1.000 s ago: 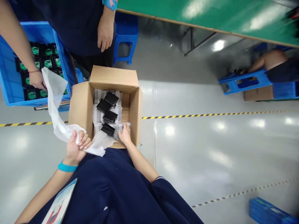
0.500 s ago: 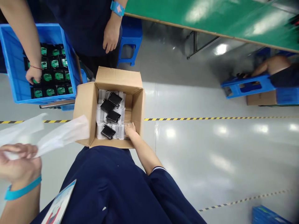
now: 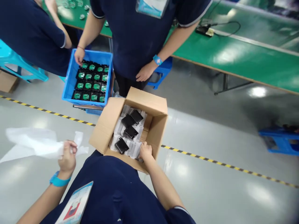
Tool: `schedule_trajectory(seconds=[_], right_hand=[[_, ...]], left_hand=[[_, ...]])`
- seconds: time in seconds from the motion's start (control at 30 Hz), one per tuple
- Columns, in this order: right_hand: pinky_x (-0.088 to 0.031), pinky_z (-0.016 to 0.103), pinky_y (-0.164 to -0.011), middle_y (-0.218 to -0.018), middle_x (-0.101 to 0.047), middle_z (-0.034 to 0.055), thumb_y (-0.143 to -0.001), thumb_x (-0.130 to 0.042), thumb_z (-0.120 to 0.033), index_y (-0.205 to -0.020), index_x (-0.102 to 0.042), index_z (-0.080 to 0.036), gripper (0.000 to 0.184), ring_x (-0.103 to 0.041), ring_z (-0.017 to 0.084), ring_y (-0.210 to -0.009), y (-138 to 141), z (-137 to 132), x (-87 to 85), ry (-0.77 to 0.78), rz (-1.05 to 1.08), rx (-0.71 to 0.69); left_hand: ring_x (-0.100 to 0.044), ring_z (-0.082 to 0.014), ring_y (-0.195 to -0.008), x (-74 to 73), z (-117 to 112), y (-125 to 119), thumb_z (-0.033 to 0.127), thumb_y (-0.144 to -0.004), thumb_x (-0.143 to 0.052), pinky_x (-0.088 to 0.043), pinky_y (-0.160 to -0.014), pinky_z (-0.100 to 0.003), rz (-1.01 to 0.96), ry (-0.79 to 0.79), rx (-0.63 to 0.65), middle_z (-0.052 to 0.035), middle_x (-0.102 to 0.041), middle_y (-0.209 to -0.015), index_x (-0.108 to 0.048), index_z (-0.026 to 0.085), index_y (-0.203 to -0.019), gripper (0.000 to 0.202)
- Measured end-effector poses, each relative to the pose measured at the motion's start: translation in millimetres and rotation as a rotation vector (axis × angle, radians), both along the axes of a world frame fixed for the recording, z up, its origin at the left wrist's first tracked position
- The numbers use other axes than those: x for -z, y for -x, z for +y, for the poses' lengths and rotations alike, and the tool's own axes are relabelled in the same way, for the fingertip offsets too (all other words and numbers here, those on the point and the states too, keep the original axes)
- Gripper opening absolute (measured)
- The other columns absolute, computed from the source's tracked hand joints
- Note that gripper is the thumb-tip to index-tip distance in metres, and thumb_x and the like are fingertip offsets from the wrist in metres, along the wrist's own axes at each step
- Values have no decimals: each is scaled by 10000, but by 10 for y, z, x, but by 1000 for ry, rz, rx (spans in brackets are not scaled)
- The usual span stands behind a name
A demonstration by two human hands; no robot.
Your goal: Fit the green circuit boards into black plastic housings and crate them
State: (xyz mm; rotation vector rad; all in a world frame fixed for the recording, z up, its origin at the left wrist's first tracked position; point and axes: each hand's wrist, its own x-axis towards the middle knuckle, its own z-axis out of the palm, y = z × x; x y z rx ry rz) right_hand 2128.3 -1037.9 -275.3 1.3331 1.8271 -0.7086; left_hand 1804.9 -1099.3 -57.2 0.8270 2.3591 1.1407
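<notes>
A thin white translucent plastic sheet [image 3: 37,143] trails to the left from my left hand [image 3: 67,155], whose fingers are closed on it. An open cardboard box [image 3: 157,130] stands in front of me. My right hand [image 3: 145,151] reaches inside, fingers curled down against the near right end of the grey-white stacks [image 3: 133,149]; what the fingertips grip is hidden. On top of those stacks lie several flat black cases, among them one black case [image 3: 121,145] at the near left and another black case [image 3: 131,132] by the middle.
Beyond the box stands a blue crate [image 3: 67,90] holding rows of black cases with green circuit boards [image 3: 88,85]. A co-worker's hand [image 3: 79,56] is at its far edge; that person's other hand [image 3: 146,72] hangs near a blue stool [image 3: 161,73]. A green table [image 3: 233,56] runs behind.
The view has swung left and up, so box and crate appear farther right and lower. My left hand has come nearer the box with the sheet. The co-worker's hand has moved to the crate's far edge.
</notes>
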Motion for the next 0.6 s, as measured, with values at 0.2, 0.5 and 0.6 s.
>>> schedule_trajectory(seconds=[0.2,0.5,0.6], right_hand=[[-357,478,-1101,-1351,-563,228,-652,-917,-371,-1269,-629,-85,738,-526,350,-1244,-63,-42,-190,-78,27,-59],[-476,337,-959,-1282,-611,244,-768,-756,-206,-1340,-548,-64,625,-637,309,-1168,-75,-215,-227,-61,92,130],[-498,320,-908,-1263,-620,215,-817,-676,-165,-1472,-402,-93,714,-678,281,-1113,-29,-266,-216,-76,105,208]], left_hand=[[-394,-92,-510,191,-20,-374,786,-856,-478,-370,-521,-233,-292,71,177,37,-427,-546,-599,182,-701,635],[-403,-94,-536,361,6,-621,757,-860,-511,-373,-568,-238,-518,101,307,43,-431,-563,-590,189,-708,593],[-420,-102,-566,419,22,-634,753,-847,-538,-383,-611,-248,-552,103,324,41,-429,-570,-590,190,-703,583]])
